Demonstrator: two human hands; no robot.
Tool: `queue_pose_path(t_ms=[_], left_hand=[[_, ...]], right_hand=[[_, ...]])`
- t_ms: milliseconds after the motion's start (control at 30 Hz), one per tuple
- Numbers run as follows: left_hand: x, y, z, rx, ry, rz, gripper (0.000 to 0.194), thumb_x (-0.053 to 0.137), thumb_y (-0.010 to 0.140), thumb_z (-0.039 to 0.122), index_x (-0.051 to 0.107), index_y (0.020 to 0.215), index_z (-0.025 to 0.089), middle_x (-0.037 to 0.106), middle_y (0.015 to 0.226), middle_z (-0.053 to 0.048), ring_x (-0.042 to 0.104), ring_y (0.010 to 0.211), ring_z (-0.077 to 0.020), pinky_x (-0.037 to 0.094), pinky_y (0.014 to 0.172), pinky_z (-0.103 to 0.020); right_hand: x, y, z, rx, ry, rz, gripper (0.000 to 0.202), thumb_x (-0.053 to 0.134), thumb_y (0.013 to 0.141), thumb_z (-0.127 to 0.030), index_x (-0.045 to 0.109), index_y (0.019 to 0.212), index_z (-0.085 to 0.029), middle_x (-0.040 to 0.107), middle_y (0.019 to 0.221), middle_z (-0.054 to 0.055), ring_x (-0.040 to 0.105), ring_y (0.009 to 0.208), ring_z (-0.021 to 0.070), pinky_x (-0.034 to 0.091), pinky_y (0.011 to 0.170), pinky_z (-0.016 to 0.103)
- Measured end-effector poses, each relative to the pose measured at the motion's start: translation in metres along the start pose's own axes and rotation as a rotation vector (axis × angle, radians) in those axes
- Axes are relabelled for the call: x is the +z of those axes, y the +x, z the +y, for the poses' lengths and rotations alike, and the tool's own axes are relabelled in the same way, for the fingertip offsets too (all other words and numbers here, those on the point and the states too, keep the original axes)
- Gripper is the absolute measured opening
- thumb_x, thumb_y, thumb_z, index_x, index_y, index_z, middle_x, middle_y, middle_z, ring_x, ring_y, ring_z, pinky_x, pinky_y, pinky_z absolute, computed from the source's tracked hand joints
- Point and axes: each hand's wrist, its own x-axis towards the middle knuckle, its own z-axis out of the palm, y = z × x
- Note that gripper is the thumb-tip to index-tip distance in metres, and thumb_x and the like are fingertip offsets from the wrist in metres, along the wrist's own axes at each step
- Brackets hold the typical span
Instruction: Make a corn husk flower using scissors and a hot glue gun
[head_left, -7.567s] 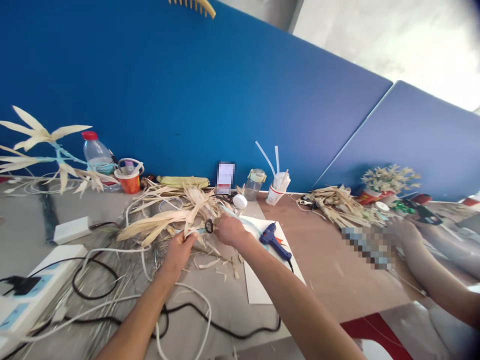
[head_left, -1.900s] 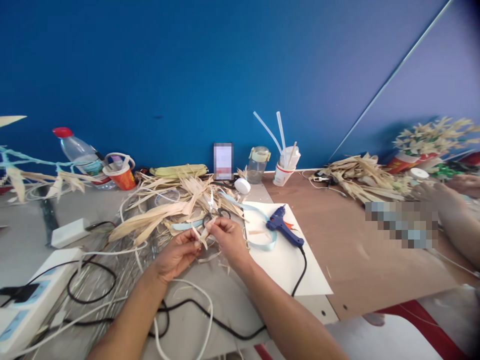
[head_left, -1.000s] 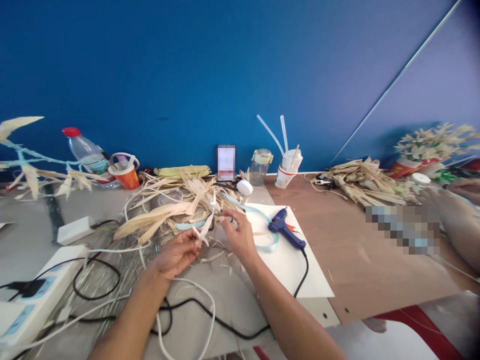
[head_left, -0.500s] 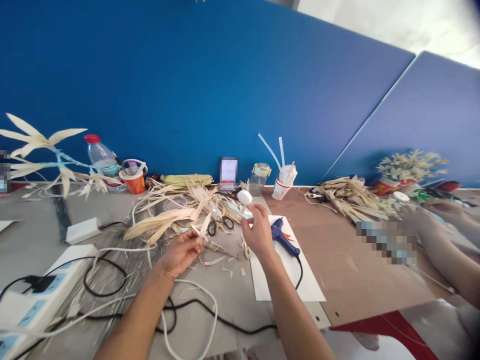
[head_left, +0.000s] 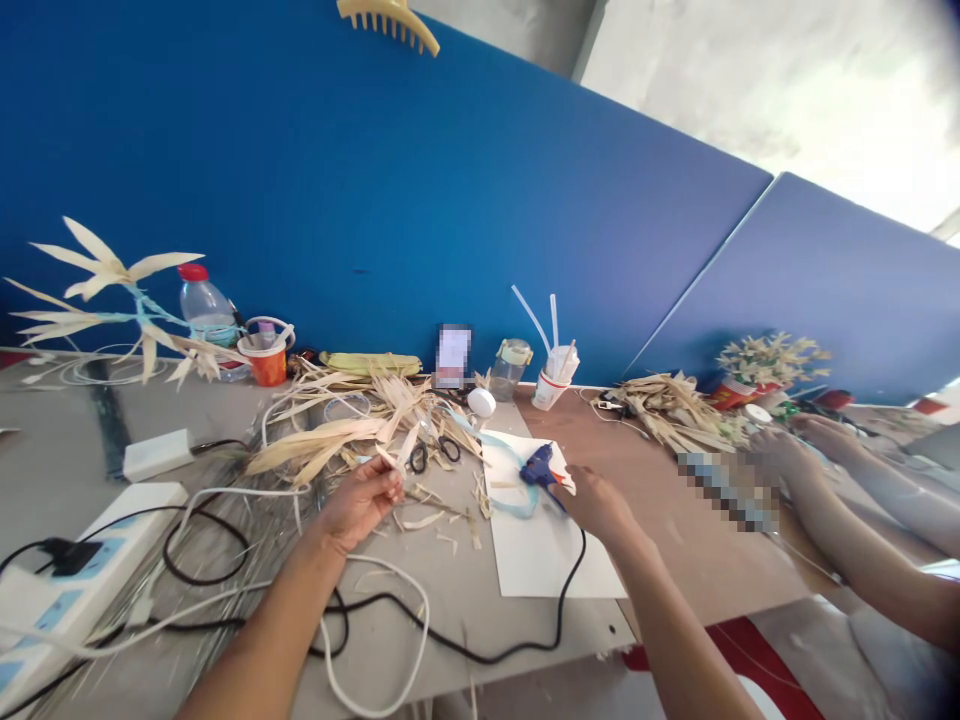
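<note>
My left hand (head_left: 364, 503) pinches a small pale husk piece (head_left: 397, 456) just below the black-handled scissors (head_left: 435, 455). My right hand (head_left: 596, 498) is at the handle of a blue glue gun (head_left: 541, 466), which lies on a white sheet (head_left: 521, 565); its fingers are closed round the handle's end, partly out of sight. A light blue ribbon (head_left: 517, 508) curls across the sheet beside the glue gun. Dried husks (head_left: 322, 445) are heaped behind my left hand.
A power strip (head_left: 90, 570) and tangled cables lie at left, near a husk flower stem (head_left: 142, 305). Along the blue partition stand a bottle (head_left: 204, 305), a red cup (head_left: 268, 362), a phone, a jar (head_left: 510, 368) and a straw cup (head_left: 551, 388). Another person's hands (head_left: 787, 455) are at right.
My right hand has moved right and down from the ribbon to the glue gun. The ribbon now lies on the sheet. My left hand still pinches the husk piece. The view has shifted slightly.
</note>
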Motion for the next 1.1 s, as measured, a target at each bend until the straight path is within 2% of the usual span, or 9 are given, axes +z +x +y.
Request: queue_pose_path(t_ms=[167,333,467,567,700,800,867,967,1100], left_hand=[[-0.002,-0.001,0.001,-0.016,0.029,0.015,0.019,0.080,0.062,0.011,0.062,0.068,0.012,0.058,0.064,-0.001,0.050,0.056,-0.0079,0.043,0.056,-0.020],[0.000,-0.001,0.003,-0.017,0.000,0.027,0.021,0.082,0.059,0.010,0.062,0.066,0.011,0.059,0.065,-0.002,0.052,0.057,-0.0077,0.046,0.058,-0.020],[0.003,-0.001,0.004,-0.021,-0.024,0.041,0.020,0.082,0.059,0.010,0.063,0.066,0.011,0.059,0.067,-0.002,0.050,0.056,-0.0067,0.046,0.057,-0.019],[0.003,-0.002,0.004,-0.024,-0.022,0.040,0.018,0.080,0.061,0.010,0.063,0.066,0.012,0.059,0.067,-0.001,0.050,0.056,-0.0070,0.046,0.057,-0.020],[0.001,-0.001,0.003,-0.012,-0.025,0.032,0.017,0.078,0.063,0.009,0.062,0.065,0.012,0.058,0.067,-0.002,0.050,0.056,-0.0074,0.046,0.057,-0.021],[0.000,-0.001,0.003,-0.022,-0.035,0.033,0.016,0.077,0.064,0.008,0.061,0.066,0.012,0.058,0.067,-0.002,0.050,0.057,-0.0079,0.046,0.057,-0.021],[0.001,-0.001,0.003,-0.033,-0.036,0.032,0.016,0.077,0.064,0.007,0.062,0.067,0.011,0.058,0.067,-0.002,0.050,0.057,-0.0080,0.046,0.057,-0.021],[0.002,-0.001,0.002,-0.034,-0.037,0.027,0.016,0.077,0.064,0.008,0.061,0.067,0.011,0.058,0.067,-0.002,0.050,0.057,-0.0081,0.045,0.057,-0.021],[0.002,-0.003,0.003,-0.023,-0.047,0.046,0.018,0.079,0.063,0.008,0.061,0.067,0.012,0.057,0.067,-0.002,0.049,0.056,-0.0074,0.045,0.057,-0.022]], right_hand=[[0.018,-0.006,-0.012,0.012,-0.016,-0.115,0.056,0.056,0.082,-0.039,0.049,0.131,-0.014,0.057,0.124,0.019,0.055,0.114,0.0329,0.042,0.085,0.039],[0.023,-0.001,-0.010,0.026,-0.047,-0.027,0.040,0.048,0.086,-0.022,0.053,0.124,-0.012,0.062,0.116,0.018,0.062,0.103,0.0299,0.041,0.082,0.037],[0.029,0.003,0.002,0.000,0.015,0.040,0.045,0.042,0.086,-0.010,0.044,0.131,-0.010,0.063,0.116,0.020,0.064,0.099,0.0271,0.041,0.078,0.033],[0.031,0.006,0.009,0.029,0.126,0.057,0.045,0.042,0.084,-0.007,0.044,0.130,-0.009,0.065,0.114,0.020,0.065,0.097,0.0260,0.042,0.077,0.031],[0.028,0.012,0.019,0.119,0.417,0.130,0.038,0.050,0.079,-0.014,0.054,0.117,-0.011,0.068,0.104,0.014,0.064,0.094,0.0243,0.044,0.076,0.030],[0.018,0.010,0.022,0.200,0.762,0.268,0.027,0.062,0.072,-0.035,0.060,0.091,-0.015,0.065,0.075,0.006,0.061,0.073,0.0228,0.044,0.063,0.030],[0.006,0.005,0.017,0.156,1.108,0.340,0.027,0.064,0.069,-0.043,0.058,0.078,-0.018,0.055,0.060,0.000,0.054,0.058,0.0177,0.040,0.056,0.029],[-0.012,-0.007,-0.006,-0.144,1.553,0.198,0.026,0.070,0.066,-0.040,0.060,0.078,-0.019,0.052,0.059,-0.002,0.050,0.055,0.0139,0.041,0.057,0.028],[-0.025,-0.023,-0.051,-0.243,1.624,-0.060,0.031,0.073,0.061,-0.036,0.067,0.085,-0.016,0.061,0.062,0.003,0.055,0.061,0.0168,0.042,0.059,0.029]])
